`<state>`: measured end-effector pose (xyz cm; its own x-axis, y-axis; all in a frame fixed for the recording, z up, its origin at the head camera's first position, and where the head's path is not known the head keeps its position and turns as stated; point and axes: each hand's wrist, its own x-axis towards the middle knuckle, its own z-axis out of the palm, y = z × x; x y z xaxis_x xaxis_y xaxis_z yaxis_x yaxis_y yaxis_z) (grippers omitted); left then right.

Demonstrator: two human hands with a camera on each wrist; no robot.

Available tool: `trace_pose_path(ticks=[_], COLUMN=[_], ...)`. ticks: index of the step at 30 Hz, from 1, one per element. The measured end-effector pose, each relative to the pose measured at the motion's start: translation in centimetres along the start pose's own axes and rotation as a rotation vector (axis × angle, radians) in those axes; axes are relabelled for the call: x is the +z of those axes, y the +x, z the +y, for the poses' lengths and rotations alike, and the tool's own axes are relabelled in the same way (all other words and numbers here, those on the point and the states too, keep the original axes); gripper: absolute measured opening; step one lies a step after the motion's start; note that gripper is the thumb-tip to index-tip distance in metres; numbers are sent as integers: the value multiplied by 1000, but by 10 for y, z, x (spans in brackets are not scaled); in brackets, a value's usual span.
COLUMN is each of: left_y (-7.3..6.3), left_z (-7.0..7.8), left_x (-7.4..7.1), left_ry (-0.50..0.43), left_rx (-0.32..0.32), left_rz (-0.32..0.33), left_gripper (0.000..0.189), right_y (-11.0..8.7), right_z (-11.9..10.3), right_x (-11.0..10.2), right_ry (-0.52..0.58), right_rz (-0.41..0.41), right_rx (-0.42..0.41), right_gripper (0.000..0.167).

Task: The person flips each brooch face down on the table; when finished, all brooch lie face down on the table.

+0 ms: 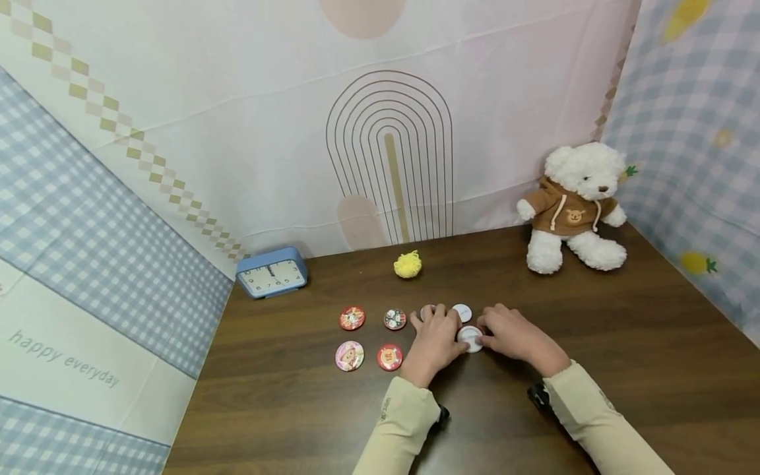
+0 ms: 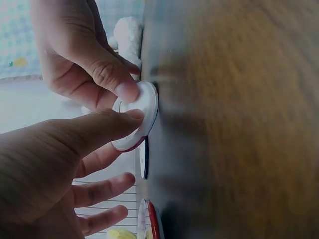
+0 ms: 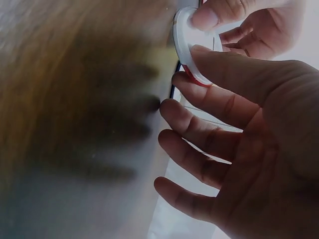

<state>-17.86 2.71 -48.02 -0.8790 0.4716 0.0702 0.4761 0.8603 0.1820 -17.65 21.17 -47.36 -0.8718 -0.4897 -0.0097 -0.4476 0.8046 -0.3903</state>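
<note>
Both hands pinch one round button badge, its white back toward me and a red rim showing along its edge. In the left wrist view, the thumb of my left hand lies on the back of the badge, its other fingers spread. My right hand has its thumb on the same back from the opposite side; the right wrist view shows this badge tilted close over the table. Behind it, another badge lies white side up. A further badge is partly hidden by the left fingers.
Left of the hands lie several picture-side-up badges: a red one, a dark patterned one, a pink one and another red one. Farther back are a blue clock, a yellow pompom and a white teddy bear.
</note>
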Motion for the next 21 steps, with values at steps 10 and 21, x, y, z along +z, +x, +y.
trace_pose_path(ticks=[10, 21], left_y=[2, 1], left_z=[4, 6], left_x=[2, 4], left_ry=[48, 79], left_rx=[-16, -21], left_rz=[9, -5], left_gripper=[27, 25], right_y=[0, 3], right_z=[-4, -11], right_x=[0, 2], right_ry=[8, 67], right_rz=[21, 12], right_rx=[43, 159], right_gripper=[22, 28])
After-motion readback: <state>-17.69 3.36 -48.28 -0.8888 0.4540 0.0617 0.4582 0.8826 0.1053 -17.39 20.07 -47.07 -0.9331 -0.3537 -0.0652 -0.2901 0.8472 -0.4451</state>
